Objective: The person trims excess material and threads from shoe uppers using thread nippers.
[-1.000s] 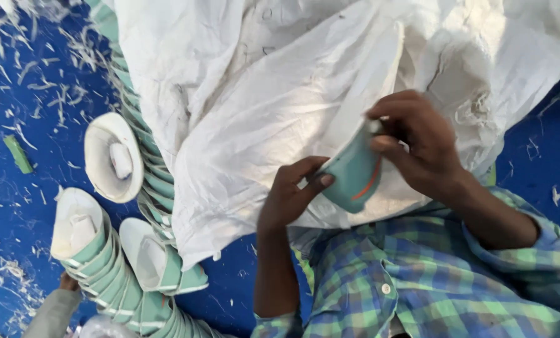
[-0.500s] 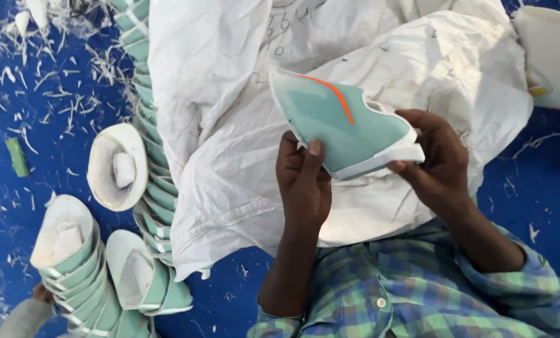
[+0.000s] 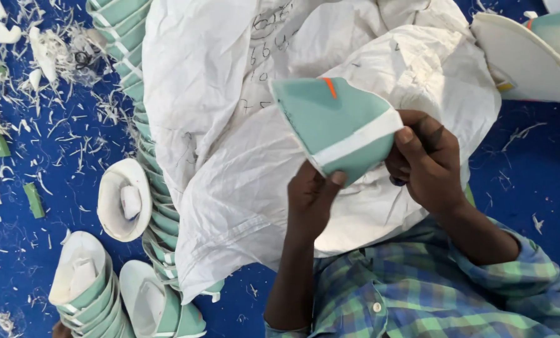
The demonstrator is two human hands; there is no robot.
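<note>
- Head view: my left hand [image 3: 311, 200] pinches the lower edge of a teal shoe piece [image 3: 336, 125], thumb pressed on its front, fingers closed behind it.
- My right hand [image 3: 427, 159] grips the same piece at its right edge, fingers curled tight around it.
- One piece is held, raised over the crumpled white sack [image 3: 217, 125] across my lap; it is stiff, curved, teal, with one white band and one orange mark.
- Stacks of similar teal pieces [image 3: 89, 294] stand left on the blue floor [image 3: 530, 181], amid white shavings [image 3: 54, 131].
</note>
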